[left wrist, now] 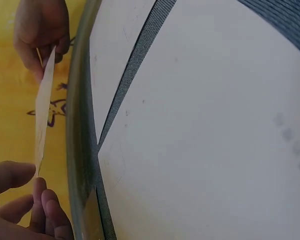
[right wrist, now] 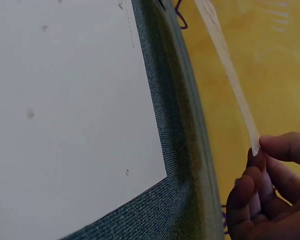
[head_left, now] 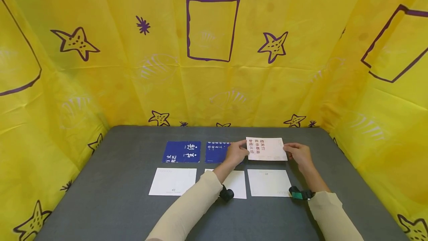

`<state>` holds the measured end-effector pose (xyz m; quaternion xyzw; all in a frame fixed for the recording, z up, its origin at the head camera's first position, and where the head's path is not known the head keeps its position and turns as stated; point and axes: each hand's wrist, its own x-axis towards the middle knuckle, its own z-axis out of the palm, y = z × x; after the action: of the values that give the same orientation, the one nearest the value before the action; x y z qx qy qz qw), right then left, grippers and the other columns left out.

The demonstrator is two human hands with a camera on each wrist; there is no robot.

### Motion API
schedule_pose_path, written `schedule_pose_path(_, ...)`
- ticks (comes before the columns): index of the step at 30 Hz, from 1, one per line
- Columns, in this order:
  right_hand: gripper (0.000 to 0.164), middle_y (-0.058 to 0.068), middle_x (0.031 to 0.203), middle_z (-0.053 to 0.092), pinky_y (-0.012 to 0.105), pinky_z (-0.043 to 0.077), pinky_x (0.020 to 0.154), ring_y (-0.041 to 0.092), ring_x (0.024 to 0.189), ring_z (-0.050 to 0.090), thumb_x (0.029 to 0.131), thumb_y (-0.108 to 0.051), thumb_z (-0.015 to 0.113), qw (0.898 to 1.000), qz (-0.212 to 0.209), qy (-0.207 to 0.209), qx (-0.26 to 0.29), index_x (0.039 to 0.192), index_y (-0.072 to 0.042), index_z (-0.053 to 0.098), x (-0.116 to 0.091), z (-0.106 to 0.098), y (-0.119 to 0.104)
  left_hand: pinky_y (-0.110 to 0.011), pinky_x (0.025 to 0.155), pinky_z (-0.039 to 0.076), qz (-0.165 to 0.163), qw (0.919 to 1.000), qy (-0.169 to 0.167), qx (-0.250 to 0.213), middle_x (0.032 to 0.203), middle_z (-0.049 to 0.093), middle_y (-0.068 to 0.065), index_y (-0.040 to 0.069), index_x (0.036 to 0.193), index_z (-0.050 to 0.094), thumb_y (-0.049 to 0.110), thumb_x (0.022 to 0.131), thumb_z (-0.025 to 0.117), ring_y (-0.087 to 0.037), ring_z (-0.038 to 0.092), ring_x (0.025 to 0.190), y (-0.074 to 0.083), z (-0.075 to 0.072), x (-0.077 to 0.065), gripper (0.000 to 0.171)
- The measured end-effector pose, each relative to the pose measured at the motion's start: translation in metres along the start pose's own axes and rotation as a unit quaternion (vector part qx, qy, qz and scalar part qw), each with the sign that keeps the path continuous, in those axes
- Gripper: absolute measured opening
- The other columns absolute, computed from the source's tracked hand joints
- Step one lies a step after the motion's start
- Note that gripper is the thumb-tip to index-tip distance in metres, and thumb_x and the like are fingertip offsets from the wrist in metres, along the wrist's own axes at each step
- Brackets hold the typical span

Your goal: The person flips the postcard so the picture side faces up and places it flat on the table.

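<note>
A pale pink postcard (head_left: 266, 148) with red lettering is held up at the back right of the table, with a hand at each side. My left hand (head_left: 236, 153) has its fingertips at the card's left edge; the left wrist view shows thumb and fingers meeting there. At the opposite edge, my right hand (head_left: 298, 155) pinches the card between thumb and fingers, seen closely as a right hand (right wrist: 270, 190) in its wrist view. A blue postcard (head_left: 214, 153) with white lettering lies partly hidden behind my left hand. Below the held card lies a white postcard (head_left: 269, 183).
Another blue postcard (head_left: 181, 151) lies at the back left. In the front row are a white postcard (head_left: 174, 181) at the left and a white postcard (head_left: 238, 184) partly covered by my left forearm. Yellow patterned cloth (head_left: 214, 84) surrounds the dark grey table (head_left: 110, 196).
</note>
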<state>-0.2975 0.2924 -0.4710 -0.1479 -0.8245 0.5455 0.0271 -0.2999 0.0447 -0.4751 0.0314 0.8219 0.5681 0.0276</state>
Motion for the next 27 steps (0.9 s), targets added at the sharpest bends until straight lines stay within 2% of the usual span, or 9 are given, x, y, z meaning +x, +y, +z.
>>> schedule_pose_path(4,0.038,-0.011,0.07,0.057,0.023,0.05,0.061,0.008,0.063,0.051,0.091,-0.017,0.066,1.0,-0.009,-0.012,-0.002,0.118,0.01,0.063,0.002,-0.0002,0.001,-0.018,0.051,0.038,-0.006,0.9999,0.012,0.009,0.078,0.071,-0.01,0.003,0.125,0.065,-0.003,0.078,0.066,-0.008,0.052,0.06,0.0014,0.0029,0.0025,0.047)
schedule_pose_path(8,0.037,-0.011,0.067,0.057,0.023,0.049,0.06,0.008,0.062,0.051,0.091,-0.015,0.066,1.0,-0.016,-0.019,-0.014,0.117,0.011,0.063,0.0027,0.0011,-0.0002,-0.018,0.051,0.039,-0.009,0.9994,0.028,0.017,0.08,0.072,-0.011,0.001,0.119,0.068,-0.003,0.079,0.065,-0.009,0.056,0.062,0.0008,0.0047,0.0029,0.04)
schedule_pose_path(15,0.033,-0.009,0.064,0.058,0.024,0.047,0.057,0.009,0.061,0.051,0.089,-0.011,0.066,0.999,-0.024,-0.015,-0.039,0.112,0.012,0.065,0.0045,0.0031,0.0014,-0.019,0.051,0.038,-0.014,0.9975,0.048,0.05,0.077,0.072,-0.008,0.003,0.115,0.071,-0.001,0.078,0.067,-0.009,0.055,0.06,-0.0001,0.007,0.0021,0.037)
schedule_pose_path(20,0.031,-0.004,0.071,0.063,0.024,0.047,0.057,0.011,0.064,0.052,0.089,-0.011,0.066,0.998,-0.028,-0.019,-0.057,0.11,0.011,0.066,0.0054,0.004,0.0036,-0.019,0.053,0.039,-0.004,0.9962,0.04,0.077,0.078,0.072,-0.007,0.001,0.116,0.07,0.0,0.078,0.068,-0.009,0.056,0.062,-0.0008,0.0073,0.0022,0.038)
schedule_pose_path(27,0.03,0.009,0.089,0.068,0.027,0.047,0.06,0.015,0.069,0.054,0.089,-0.015,0.066,0.995,-0.028,-0.027,-0.089,0.11,0.007,0.068,0.0066,0.0059,0.0062,-0.019,0.056,0.04,0.002,0.9925,0.018,0.121,0.084,0.074,-0.007,-0.001,0.116,0.07,0.002,0.078,0.07,-0.009,0.058,0.068,0.0001,0.0062,0.0032,0.038)
